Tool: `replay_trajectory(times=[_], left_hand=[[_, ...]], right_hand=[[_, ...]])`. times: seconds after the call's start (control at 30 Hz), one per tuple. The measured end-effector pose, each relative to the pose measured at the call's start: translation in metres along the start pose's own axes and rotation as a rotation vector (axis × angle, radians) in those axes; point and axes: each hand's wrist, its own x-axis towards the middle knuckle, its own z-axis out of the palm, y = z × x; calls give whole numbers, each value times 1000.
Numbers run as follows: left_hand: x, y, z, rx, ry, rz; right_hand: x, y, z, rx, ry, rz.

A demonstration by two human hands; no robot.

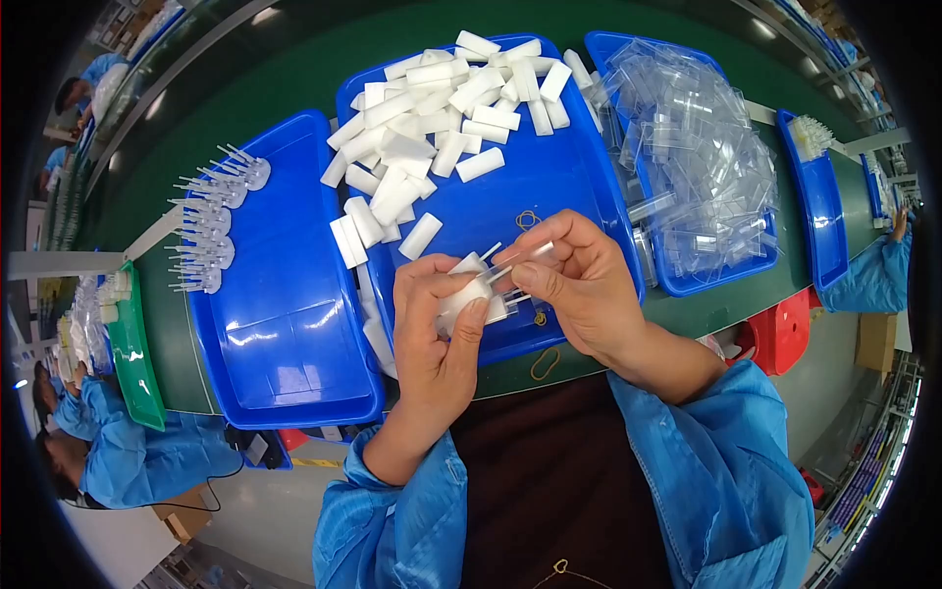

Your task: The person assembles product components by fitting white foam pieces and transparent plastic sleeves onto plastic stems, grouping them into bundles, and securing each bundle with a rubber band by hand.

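My left hand is closed around a white foam-like piece, with thin white rods sticking out toward the right. In my right hand, thumb and fingers pinch a clear plastic piece right beside the rods. The two hands nearly meet, and their fingers hide how the parts join. Below them lies a blue tray, its far half heaped with white foam-like blocks. Thin yellowish rubber bands lie near my right hand.
To the left, a blue tray holds several clear pieces with white rods. On the right, another tray is piled with clear plastic parts. A green tray, a red stool and co-workers in blue sleeves flank the bench.
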Motion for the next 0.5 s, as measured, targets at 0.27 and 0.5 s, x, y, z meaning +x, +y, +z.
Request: replay_trajectory(times=[0.27,0.5], left_hand=[[0,1,2,105,8,36],[-1,-2,4,-17,36,-32]], right_hand=[[0,-2,1,-58,7,-11],[0,0,1,-41,-20,-38]])
